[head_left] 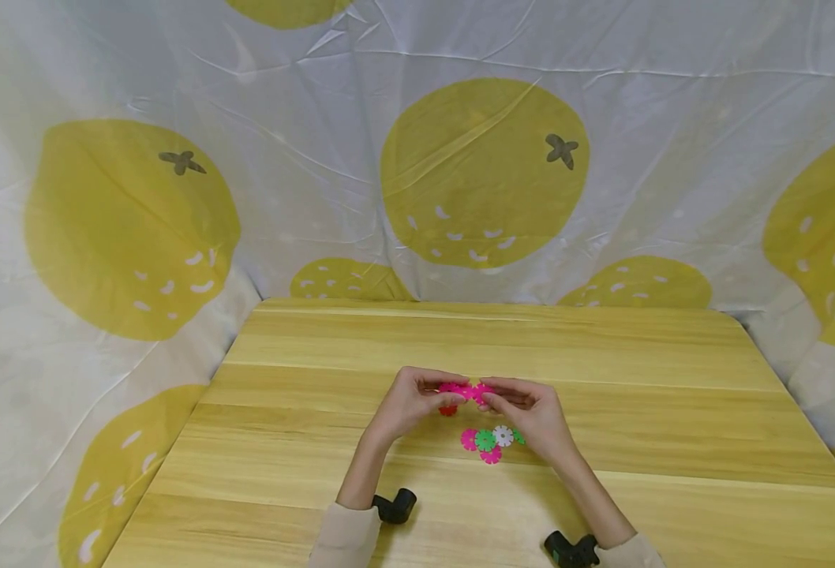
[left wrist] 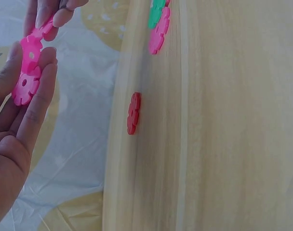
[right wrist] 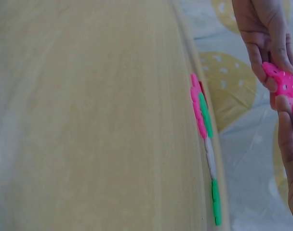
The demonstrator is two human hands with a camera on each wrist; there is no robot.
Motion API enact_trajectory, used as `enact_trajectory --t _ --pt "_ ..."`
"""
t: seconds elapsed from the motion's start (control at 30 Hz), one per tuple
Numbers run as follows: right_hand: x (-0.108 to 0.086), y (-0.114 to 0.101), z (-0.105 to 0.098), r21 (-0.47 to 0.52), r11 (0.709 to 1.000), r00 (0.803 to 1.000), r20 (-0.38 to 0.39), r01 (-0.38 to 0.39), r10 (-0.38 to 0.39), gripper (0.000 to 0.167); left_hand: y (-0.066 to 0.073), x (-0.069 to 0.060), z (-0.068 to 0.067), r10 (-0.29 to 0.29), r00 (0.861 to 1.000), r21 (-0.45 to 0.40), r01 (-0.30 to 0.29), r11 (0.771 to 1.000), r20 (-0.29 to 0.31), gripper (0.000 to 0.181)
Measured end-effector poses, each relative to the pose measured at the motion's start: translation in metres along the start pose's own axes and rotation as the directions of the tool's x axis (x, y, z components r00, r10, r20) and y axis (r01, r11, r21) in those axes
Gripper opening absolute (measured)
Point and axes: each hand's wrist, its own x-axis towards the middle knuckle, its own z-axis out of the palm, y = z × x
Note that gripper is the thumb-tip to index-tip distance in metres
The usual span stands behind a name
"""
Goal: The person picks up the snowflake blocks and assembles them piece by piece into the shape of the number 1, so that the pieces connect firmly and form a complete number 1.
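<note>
Both hands hold a short chain of pink notched discs (head_left: 469,392) above the table. The left hand (head_left: 408,402) pinches its left end between thumb and fingers; in the left wrist view the left hand (left wrist: 19,125) grips two joined pink discs (left wrist: 27,86). At the other end, the right hand (head_left: 534,414) pinches a pink disc, its fingertips close to the left hand's. The right wrist view shows the right hand (right wrist: 289,144) at the lower end of the pink chain (right wrist: 286,84). A red disc (left wrist: 134,113) lies on the table below the left hand.
Nearer the body on the wooden table (head_left: 282,442) lie pink discs (head_left: 491,455), a green disc (head_left: 484,440), a white disc (head_left: 503,435) and another green one (head_left: 519,436) partly behind the right hand. A lemon-patterned cloth (head_left: 304,181) hangs behind the table.
</note>
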Motion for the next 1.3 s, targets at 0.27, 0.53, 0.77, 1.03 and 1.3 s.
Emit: enact_trajectory --t 0.27,0.53,0.77,1.03,1.3 --pt "-0.0006 -0.0025 0.001 0.029 1.0 1.0 -0.01 0.003 -0.003 0.027 0.0011 0.0001 0.0004 0.001 1.0 -0.019 -0.001 1.0 -0.014 0.021" --pt "-0.0025 -0.0048 0.0015 0.067 0.998 1.0 -0.026 -0.011 0.013 0.027 0.0037 0.0 0.0041 -0.006 0.999 -0.028 0.004 1.0 -0.053 0.018" --pt "-0.0021 -0.0055 0.0025 0.045 0.999 1.0 -0.029 0.007 -0.005 0.025 0.0035 0.0001 0.0041 -0.001 0.999 -0.032 0.0 0.999 -0.05 0.016" --pt "-0.001 -0.0062 0.0051 0.031 0.999 0.999 -0.032 0.039 -0.038 0.023 0.0022 0.0003 0.0024 -0.002 1.0 -0.055 0.0 0.998 -0.031 0.015" --pt "-0.002 -0.0081 0.0088 0.044 0.998 0.999 -0.021 0.051 -0.05 0.022 0.004 -0.0001 0.0012 -0.033 0.999 -0.095 0.031 0.995 -0.016 0.014"
